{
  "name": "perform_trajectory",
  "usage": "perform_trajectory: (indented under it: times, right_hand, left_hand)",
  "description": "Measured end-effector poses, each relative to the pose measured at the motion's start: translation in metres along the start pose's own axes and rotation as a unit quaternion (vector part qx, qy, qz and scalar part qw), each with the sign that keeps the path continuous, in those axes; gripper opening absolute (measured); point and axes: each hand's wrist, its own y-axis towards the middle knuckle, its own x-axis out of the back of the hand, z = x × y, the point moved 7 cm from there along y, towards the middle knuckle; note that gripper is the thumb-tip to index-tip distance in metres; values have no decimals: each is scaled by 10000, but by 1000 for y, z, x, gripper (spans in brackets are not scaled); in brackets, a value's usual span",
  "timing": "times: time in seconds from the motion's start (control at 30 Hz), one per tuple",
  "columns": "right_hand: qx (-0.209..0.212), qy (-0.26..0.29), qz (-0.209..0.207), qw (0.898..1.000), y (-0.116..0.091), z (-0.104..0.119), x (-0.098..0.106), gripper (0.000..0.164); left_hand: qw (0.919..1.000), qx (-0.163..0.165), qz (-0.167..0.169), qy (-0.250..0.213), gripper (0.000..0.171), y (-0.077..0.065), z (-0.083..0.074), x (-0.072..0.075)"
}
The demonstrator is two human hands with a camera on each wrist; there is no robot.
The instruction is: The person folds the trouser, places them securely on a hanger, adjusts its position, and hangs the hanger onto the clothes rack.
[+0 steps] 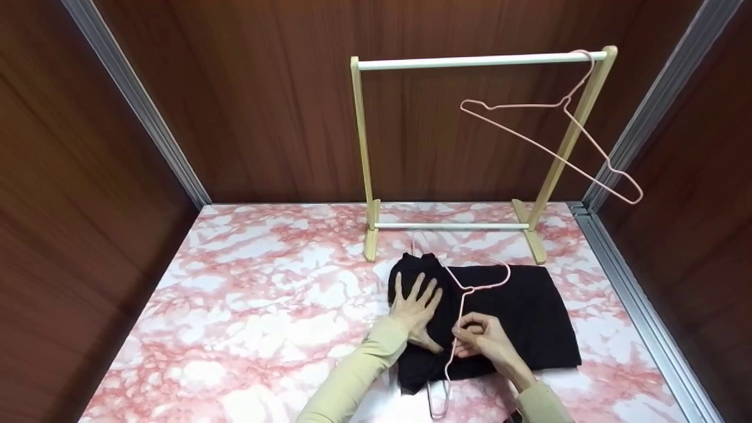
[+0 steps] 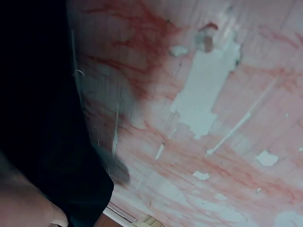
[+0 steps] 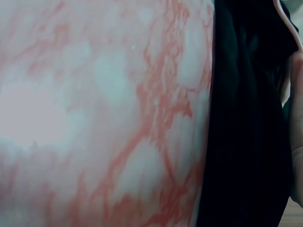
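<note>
A folded black garment (image 1: 529, 317) lies on the table, its left part folded over a pink wire hanger (image 1: 468, 289). The hanger's hook points right across the cloth, and its ends stick out past the garment's far and near edges. My left hand (image 1: 416, 311) rests on the folded-over part with fingers spread. With thumb and fingertips, my right hand (image 1: 482, 338) pinches the hanger's near arm. Dark cloth (image 2: 38, 94) fills the left side of the left wrist view. The right wrist view shows black cloth (image 3: 246, 118) beside my fingers (image 3: 297, 127) and a bit of pink wire.
Behind the garment stands a wooden rack with a white top bar (image 1: 470, 61). A second pink hanger (image 1: 566, 101) hangs at the bar's right end. The tabletop (image 1: 264, 317) has a red-and-white marbled pattern, with dark wood-look panels (image 1: 264, 106) and metal frame strips around it.
</note>
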Motion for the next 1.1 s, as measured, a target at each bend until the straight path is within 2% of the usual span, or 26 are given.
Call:
perform_trajectory:
  times: [0.2,0.33,0.5,0.67,0.9,1.1]
  right_hand:
    - [-61,51,-6,10000,0,2,0,18]
    - [-89,34,3,10000,0,1,0,17]
    - [-55,29,62,10000,0,3,-3,13]
    - [-2,-18,52,10000,2,4,-3,14]
    - [-41,-71,-115,9999,1,0,2,19]
    - [20,-61,-123,9999,2,0,2,26]
  left_hand:
    - [9997,-93,135,-196,123,-3,1,1]
    - [9996,-87,186,-218,130,0,-1,-3]
    - [9999,90,-102,-11,143,3,-6,-8]
    - [9996,157,-230,-21,144,3,-5,-8]
    - [9990,57,184,-395,141,3,-3,-9]
    - [9986,10,210,-481,139,4,-2,-10]
